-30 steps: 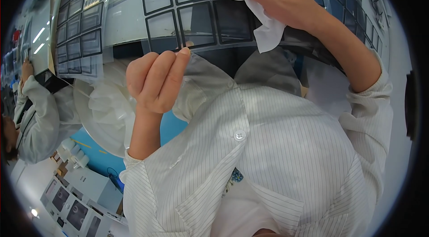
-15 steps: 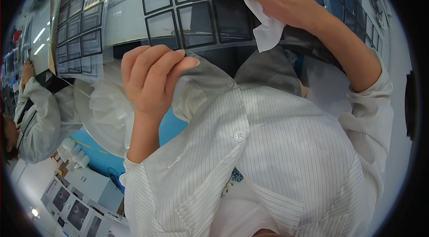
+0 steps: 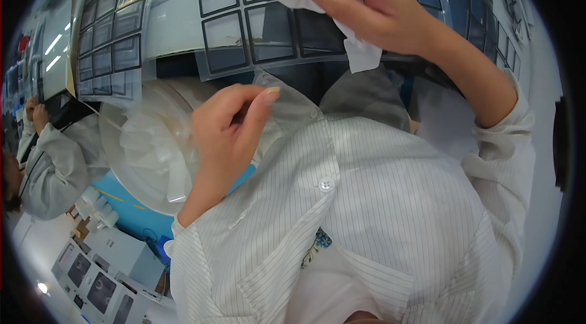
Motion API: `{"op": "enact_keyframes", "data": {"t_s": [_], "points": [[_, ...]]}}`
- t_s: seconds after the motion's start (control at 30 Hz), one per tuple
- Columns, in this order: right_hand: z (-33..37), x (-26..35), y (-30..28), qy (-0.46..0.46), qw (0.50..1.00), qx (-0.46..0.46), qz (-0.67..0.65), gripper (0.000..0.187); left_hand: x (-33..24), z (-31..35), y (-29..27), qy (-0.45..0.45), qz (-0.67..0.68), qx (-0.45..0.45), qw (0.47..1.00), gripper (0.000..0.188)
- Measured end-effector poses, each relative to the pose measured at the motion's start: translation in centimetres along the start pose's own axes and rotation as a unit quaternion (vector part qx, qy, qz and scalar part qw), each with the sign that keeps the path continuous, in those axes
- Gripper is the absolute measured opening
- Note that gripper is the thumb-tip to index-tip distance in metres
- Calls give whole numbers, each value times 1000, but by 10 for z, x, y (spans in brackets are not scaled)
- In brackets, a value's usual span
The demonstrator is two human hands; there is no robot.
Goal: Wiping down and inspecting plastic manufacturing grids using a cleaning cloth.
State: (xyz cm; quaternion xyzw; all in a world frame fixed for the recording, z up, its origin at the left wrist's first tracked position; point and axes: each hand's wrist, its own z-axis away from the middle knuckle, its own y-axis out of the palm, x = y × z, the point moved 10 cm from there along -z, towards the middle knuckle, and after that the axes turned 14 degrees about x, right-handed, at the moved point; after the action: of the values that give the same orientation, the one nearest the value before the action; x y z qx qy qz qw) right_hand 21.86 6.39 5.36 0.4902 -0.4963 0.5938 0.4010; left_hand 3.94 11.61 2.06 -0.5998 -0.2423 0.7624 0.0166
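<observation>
My right hand is closed on a crumpled white cloth, whose loose end hangs down over the near edge of a clear sheet. This sheet carries rows of black-framed rectangular panes and lies on the work surface. My left hand is apart from the sheet, in front of my lap. Its fingers are curled in and the thumb lies along them; anything inside them is hidden. Close to its left stands a round white bin with crumpled translucent film in it.
A second clear sheet with black-framed panes lies on the left, and more dark panes on the right. At the far left another person's hands are at a bench. White box-shaped machines stand at lower left on the blue floor.
My left hand has drawn back from the sheet's near edge, toward me and slightly right. My right hand, with the cloth, has come a little nearer to me.
</observation>
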Motion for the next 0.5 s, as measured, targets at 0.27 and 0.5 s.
{"op": "enact_keyframes", "data": {"t_s": [0.27, 0.5], "points": [[6, 38, 80, -141, 827, 54, 542, 28, 50, -14, 25, -46, 425, -60, 902, 49], [3, 39, 111, -108, 751, 119, 640, 33, 46, -16, 22, 17, 410, -80, 909, 46]]}}
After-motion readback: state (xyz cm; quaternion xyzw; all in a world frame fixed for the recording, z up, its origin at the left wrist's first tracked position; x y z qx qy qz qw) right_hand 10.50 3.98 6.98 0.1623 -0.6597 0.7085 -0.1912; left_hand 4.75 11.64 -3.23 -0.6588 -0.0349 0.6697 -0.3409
